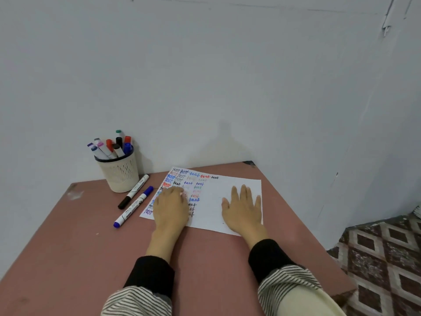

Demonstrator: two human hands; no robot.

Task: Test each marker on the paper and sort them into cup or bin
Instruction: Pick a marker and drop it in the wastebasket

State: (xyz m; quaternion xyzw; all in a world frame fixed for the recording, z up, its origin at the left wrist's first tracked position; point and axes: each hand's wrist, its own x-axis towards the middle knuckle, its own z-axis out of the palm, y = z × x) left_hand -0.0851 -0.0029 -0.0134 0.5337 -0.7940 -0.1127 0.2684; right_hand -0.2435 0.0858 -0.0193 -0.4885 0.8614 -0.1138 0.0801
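We pressed our right hand (242, 207) flat and left hand (170, 207) loosely curled, holding nothing, on the paper (211, 215); two markers (133, 201) lay at nine o'clock, the cup (119, 173) at ten.

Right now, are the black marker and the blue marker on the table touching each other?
Apart. The head view shows the black marker and the blue marker lying side by side with a strip of bare table between them.

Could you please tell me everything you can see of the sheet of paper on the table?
The paper is a white sheet lying flat on the reddish-brown table, its far edge near the wall. Its left part bears rows of the word "test" in black, blue, red and fainter inks; the right part is blank. The left hand and the right hand rest on it.
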